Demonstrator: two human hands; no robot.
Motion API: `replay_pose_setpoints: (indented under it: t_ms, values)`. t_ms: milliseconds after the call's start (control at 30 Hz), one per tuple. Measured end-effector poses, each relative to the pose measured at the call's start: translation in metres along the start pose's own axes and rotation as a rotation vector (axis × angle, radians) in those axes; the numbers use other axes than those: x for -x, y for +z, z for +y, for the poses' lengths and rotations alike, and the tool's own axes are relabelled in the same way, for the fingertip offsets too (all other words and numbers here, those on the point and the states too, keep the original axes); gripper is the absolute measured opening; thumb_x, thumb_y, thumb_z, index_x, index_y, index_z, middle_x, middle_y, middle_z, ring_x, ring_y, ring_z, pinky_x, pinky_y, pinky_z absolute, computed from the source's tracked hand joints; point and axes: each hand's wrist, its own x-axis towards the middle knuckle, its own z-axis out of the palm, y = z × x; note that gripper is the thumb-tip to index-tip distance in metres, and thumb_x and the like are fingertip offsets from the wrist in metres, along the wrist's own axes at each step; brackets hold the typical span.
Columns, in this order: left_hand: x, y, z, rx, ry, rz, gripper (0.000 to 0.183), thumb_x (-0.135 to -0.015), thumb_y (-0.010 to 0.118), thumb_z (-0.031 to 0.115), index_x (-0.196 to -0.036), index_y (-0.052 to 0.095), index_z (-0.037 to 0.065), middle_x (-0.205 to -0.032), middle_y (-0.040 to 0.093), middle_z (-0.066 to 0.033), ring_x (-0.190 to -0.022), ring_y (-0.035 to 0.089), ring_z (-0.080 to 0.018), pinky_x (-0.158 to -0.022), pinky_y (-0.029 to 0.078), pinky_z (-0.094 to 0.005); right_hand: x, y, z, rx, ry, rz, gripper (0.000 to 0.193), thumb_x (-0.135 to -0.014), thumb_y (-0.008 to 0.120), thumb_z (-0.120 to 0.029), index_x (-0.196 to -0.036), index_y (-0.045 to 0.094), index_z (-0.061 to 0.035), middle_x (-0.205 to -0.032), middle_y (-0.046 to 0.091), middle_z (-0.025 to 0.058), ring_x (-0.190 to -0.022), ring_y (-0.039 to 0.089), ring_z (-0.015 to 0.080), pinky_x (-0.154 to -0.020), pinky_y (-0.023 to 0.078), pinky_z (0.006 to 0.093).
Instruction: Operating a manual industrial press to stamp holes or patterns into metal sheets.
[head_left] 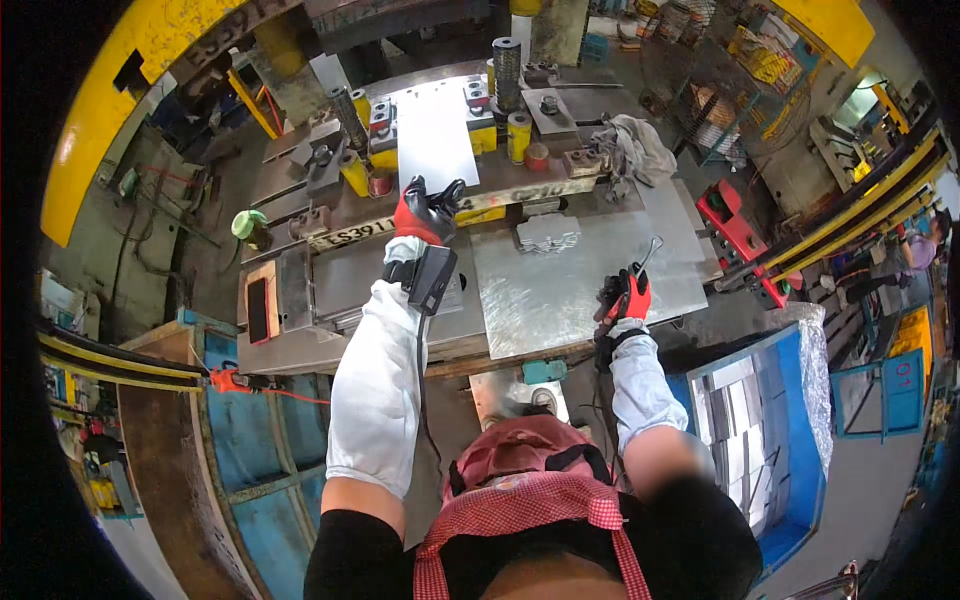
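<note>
My left hand (428, 212), in a red and black glove, is at the near edge of a bright flat metal sheet (436, 130), its fingers closed on that edge. The sheet lies lengthwise between the blocks and posts of a press die (540, 188). My right hand (626, 296), gloved alike, is closed round a slim metal tool (652, 250) with a looped tip, above a broad bare metal plate (520, 295). Its grip end is hidden in the glove. Between my hands, a small stack of cut metal pieces (548, 233) rests against the die.
Yellow posts (519, 138) and dark spring columns (507, 75) stand beside the sheet. A grey rag (640, 150) lies at the right. A red control box (740, 240) stands further right. A blue bin (800, 440) of metal pieces is at my right; a phone (259, 309) lies left.
</note>
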Motion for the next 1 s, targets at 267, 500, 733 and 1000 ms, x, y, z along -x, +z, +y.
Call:
replay_pose_setpoints:
  t_ms: [267, 500, 733, 1000]
  values:
    - [-0.018, -0.006, -0.020, 0.333, -0.030, 0.031, 0.024, -0.086, 0.054, 0.018, -0.104, 0.051, 0.003, -0.096, 0.057, -0.0155, -0.087, 0.057, -0.0384, -0.074, 0.052, -0.0501, -0.022, -0.028, 0.005, -0.158, 0.092, -0.348, 0.024, -0.085, 0.053, -0.015, -0.108, 0.049, -0.0093, -0.069, 0.057, 0.0071, -0.052, 0.054, 0.0194, -0.047, 0.049, 0.0344]
    - [-0.009, -0.027, -0.006, 0.299, -0.207, 0.247, 0.033, -0.088, 0.054, 0.025, -0.107, 0.039, 0.002, -0.089, 0.058, -0.0296, -0.070, 0.062, -0.0379, -0.060, 0.057, -0.0388, 0.048, 0.192, -0.093, 0.384, -0.159, -1.006, 0.054, -0.084, 0.058, -0.010, -0.133, 0.035, -0.0068, -0.091, 0.058, 0.0023, -0.068, 0.050, 0.0067, -0.057, 0.044, 0.0215]
    - [-0.013, -0.008, -0.014, 0.239, -0.186, 0.257, 0.040, -0.089, 0.050, 0.033, -0.102, 0.042, -0.004, -0.090, 0.059, -0.0280, -0.074, 0.062, -0.0364, -0.067, 0.055, -0.0387, -0.002, 0.352, -0.110, 0.479, 0.115, -1.243, 0.018, -0.081, 0.061, -0.025, -0.073, 0.061, -0.0089, -0.052, 0.052, 0.0011, -0.040, 0.047, 0.0127, -0.041, 0.038, 0.0260]
    - [0.007, -0.034, -0.013, 0.426, -0.224, -0.008, 0.028, -0.089, 0.049, 0.017, -0.112, 0.048, 0.002, -0.102, 0.057, -0.0167, -0.089, 0.060, -0.0299, -0.072, 0.053, -0.0353, 0.054, 0.199, -0.143, 0.242, 0.158, -1.066, 0.029, -0.082, 0.059, -0.012, -0.109, 0.052, -0.0031, -0.076, 0.055, -0.0002, -0.053, 0.046, 0.0061, -0.046, 0.036, 0.0213]
